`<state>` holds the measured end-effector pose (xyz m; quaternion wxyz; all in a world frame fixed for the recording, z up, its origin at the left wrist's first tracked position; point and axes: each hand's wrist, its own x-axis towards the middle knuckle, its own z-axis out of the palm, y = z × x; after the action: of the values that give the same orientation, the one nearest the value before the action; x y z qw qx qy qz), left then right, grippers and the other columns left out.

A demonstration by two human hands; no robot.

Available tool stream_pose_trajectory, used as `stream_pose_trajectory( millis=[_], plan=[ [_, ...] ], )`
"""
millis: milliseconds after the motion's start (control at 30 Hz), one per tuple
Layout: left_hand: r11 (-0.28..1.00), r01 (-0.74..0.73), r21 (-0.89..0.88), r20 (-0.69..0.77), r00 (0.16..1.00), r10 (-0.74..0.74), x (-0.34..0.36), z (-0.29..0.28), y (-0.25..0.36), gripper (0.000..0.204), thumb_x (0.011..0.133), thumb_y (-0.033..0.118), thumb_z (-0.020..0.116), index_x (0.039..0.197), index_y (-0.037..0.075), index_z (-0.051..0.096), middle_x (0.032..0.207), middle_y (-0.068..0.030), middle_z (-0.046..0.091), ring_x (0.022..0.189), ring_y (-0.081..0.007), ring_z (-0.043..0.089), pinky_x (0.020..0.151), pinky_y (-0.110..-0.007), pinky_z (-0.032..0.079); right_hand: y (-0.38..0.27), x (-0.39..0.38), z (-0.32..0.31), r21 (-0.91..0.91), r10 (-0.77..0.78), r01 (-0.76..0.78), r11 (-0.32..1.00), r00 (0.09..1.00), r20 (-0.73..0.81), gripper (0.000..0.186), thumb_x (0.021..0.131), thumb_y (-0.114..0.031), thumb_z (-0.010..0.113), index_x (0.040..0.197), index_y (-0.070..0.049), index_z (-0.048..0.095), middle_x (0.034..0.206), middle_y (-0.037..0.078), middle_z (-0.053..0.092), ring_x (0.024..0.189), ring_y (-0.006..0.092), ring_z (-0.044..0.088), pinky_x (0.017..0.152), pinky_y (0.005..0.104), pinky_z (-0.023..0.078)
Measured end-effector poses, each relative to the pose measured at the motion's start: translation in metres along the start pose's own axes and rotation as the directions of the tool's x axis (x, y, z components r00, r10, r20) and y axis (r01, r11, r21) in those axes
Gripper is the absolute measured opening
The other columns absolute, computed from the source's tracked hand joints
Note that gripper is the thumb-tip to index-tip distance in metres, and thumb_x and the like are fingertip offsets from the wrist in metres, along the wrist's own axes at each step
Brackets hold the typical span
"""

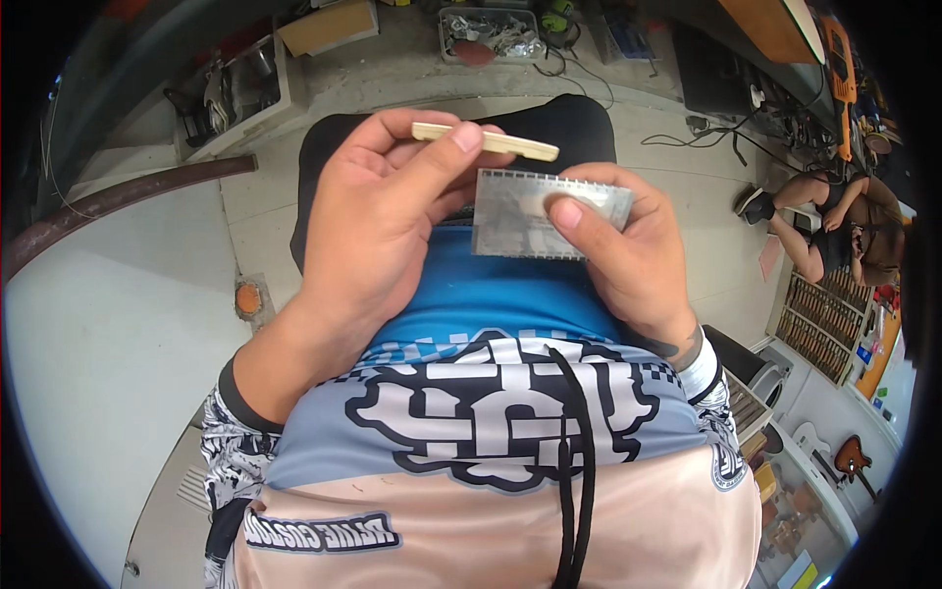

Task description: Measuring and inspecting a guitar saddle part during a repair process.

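My left hand (383,191) is raised over my lap, pinching a slim cream-coloured strip (528,148) between thumb and fingers. The strip looks like a guitar saddle, with small steps along its lower edge, and its right end points slightly down. Just below and to the right, my right hand (633,231) grips a flat rectangular metal gauge (508,218) with small notches along its top and bottom edges. The thumb presses on its face and the fingers are mostly hidden behind it. Strip and gauge are close together, with a narrow gap between them.
Beyond my hands is a black seat (339,147). A clear bin of metal parts (488,37) and a white drawer-like box (285,98) stand at the back. Another person (834,221) sits at the right. A white panel (128,324) lies at the left; guitars (854,458) stand at the lower right.
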<state>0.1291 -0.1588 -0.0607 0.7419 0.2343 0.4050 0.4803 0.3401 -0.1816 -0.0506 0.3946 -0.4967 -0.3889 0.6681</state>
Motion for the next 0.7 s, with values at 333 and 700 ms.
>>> stream_pose_trajectory(
  millis=[333, 700],
  plan=[
    [0.999, -0.010, -0.042, -0.008, 1.000, 0.010, -0.004, -0.001, 0.002, 0.028, 0.104, 0.016, 0.060, 0.127, 0.001, 0.057, 0.123, -0.0205, 0.068, 0.116, -0.0275, 0.068, 0.098, -0.038, 0.054, 0.000, 0.008, 0.013, -0.110, -0.048, 0.035, 0.993, 0.992, -0.117, 0.026, 0.091, -0.016, 0.080, 0.107, 0.002, 0.073, 0.095, 0.005, 0.075, 0.085, 0.0067, 0.066, 0.074, 0.0220, 0.054],
    [0.996, 0.016, -0.083, 0.069, 0.998, -0.010, -0.008, 0.002, 0.004, 0.025, 0.100, 0.007, 0.063, 0.121, -0.005, 0.060, 0.110, -0.0156, 0.073, 0.099, -0.0202, 0.072, 0.088, -0.033, 0.059, -0.004, 0.014, 0.020, -0.031, -0.156, 0.153, 0.988, 0.975, -0.161, 0.028, 0.092, -0.012, 0.078, 0.114, 0.003, 0.070, 0.099, 0.007, 0.074, 0.087, 0.0085, 0.068, 0.077, 0.0227, 0.055]
  ],
)
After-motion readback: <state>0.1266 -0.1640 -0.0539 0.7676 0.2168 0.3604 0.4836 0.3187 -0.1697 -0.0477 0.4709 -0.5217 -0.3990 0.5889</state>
